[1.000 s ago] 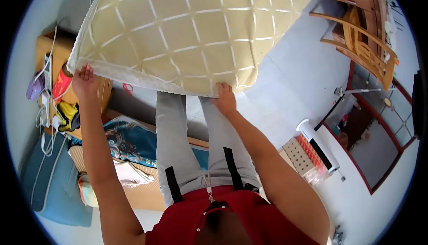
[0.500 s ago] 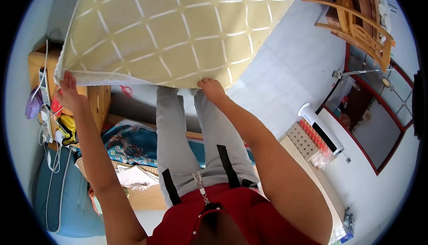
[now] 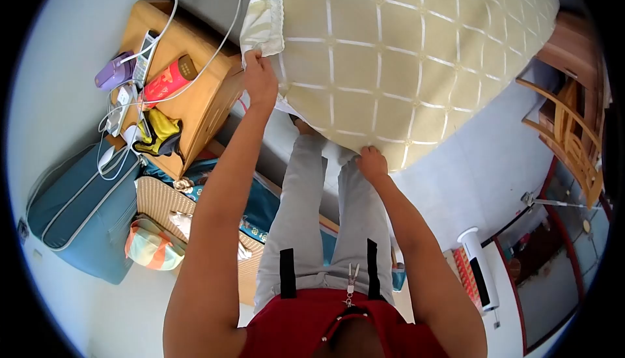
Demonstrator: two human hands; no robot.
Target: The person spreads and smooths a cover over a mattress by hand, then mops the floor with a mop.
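A large cream padded cover [image 3: 390, 58] with a white diamond grid spreads out in front of my legs. At its left edge, my left hand [image 3: 261, 79] pinches a turned-back corner that shows a pale underside and a lace-like trim. My right hand [image 3: 372, 163] is closed on the cover's near edge, fingers curled over it just above my knees. Between my two hands the edge slants down to the right. My fingertips are partly hidden by the fabric.
A wooden cabinet [image 3: 195, 91] at left bears a red canister [image 3: 168, 83], a purple object [image 3: 114, 71] and cables. Below it are a blue suitcase [image 3: 88, 208] and a striped cloth item [image 3: 153, 246]. A wooden chair [image 3: 566, 130] stands at right, near a white appliance [image 3: 478, 270].
The view has swung left, bringing the cabinet further in. My left hand, flat and spread at the cover's edge before, now grips its corner, which is folded back. My right hand still holds the near edge.
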